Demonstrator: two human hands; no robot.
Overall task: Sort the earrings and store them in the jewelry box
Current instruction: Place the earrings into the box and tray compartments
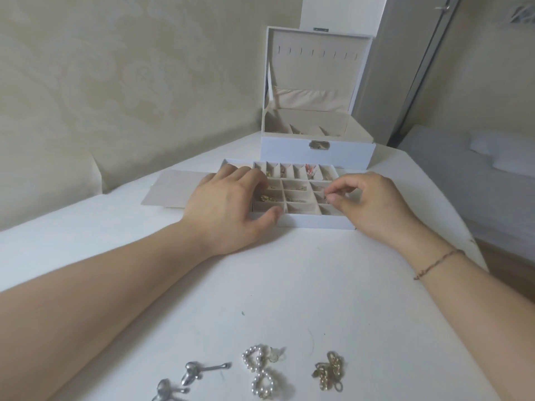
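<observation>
A white divided tray point(315, 222) lies on the table in front of the open jewelry box point(317, 151). Several of its beige compartments hold small gold earrings. My left hand point(228, 206) rests over the tray's left side, fingers spread flat, thumb on the front rim. My right hand point(367, 202) hovers over the tray's right compartments and pinches a small earring point(328, 198) between thumb and fingers. On the near table lie two silver earrings point(192, 371), two pearl hoop earrings point(262, 371) and gold chain earrings point(330, 370).
The white table point(289, 279) ends at the right beside a grey bed point(463, 157). A beige flat insert point(170, 188) lies left of the tray. The wall stands close behind the box.
</observation>
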